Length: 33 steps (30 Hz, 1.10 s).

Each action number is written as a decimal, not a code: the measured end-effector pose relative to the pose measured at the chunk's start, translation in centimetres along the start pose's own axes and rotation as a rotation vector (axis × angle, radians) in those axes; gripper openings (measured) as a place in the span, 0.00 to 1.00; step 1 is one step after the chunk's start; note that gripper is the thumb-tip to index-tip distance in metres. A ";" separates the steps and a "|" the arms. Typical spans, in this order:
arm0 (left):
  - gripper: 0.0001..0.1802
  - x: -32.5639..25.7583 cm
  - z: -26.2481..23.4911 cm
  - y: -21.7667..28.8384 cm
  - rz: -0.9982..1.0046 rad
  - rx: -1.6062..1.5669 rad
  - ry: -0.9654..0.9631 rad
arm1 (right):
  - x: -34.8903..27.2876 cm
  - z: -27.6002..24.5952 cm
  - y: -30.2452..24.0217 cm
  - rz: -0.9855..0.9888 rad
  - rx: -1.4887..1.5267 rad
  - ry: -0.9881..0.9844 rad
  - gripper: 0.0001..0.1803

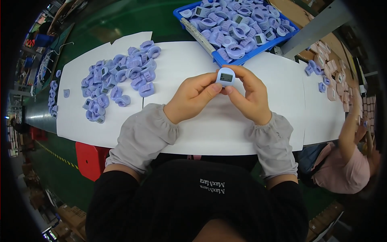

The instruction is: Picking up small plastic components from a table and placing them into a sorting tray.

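Both of my hands hold one small light-blue digital counter (225, 76) with a grey display, above the white table in front of the blue crate. My left hand (193, 94) grips its left side, thumb at the lower edge. On the other side, my right hand (250, 94) pinches it with thumb and fingers. The display faces up toward me and shows dark segments. A loose pile of similar lavender counters (121, 72) lies to the left, some with their displays showing. Many more fill the blue crate (213, 54) beyond my hands.
White sheets (201, 137) cover the table. A grey metal post (310, 30) rises at the back right, near pink pieces (332, 72) and a few lavender ones. A person in a pink top (342, 169) sits at the right. A red stool (90, 161) stands at the lower left.
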<state>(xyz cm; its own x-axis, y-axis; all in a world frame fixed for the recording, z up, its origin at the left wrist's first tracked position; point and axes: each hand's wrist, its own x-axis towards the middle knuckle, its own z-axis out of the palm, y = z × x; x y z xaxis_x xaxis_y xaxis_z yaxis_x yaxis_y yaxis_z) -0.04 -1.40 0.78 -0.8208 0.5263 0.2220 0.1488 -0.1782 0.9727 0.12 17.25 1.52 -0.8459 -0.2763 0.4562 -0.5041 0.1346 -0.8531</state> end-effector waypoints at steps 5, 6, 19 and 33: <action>0.16 0.1 0.0 -0.4 0.003 0.003 0.005 | -0.2 0.1 0.1 0.032 0.007 0.020 0.21; 0.16 0.1 0.1 -0.3 0.005 0.003 0.006 | -0.2 0.0 0.0 0.030 0.006 0.019 0.21; 0.18 0.0 -0.1 0.0 -0.048 0.008 -0.059 | -0.1 0.2 -0.1 0.019 0.003 -0.059 0.23; 0.14 -0.1 0.4 -0.3 0.007 -0.026 -0.056 | -0.1 -0.1 -0.7 0.094 0.129 -0.113 0.23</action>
<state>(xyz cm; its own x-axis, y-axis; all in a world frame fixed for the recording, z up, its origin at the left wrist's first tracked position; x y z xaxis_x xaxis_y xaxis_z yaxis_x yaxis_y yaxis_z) 0.18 -1.07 0.53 -0.7876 0.5704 0.2331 0.1396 -0.2033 0.9691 0.55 17.27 2.05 -0.8594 -0.3745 0.3481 -0.3913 0.0435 -0.9192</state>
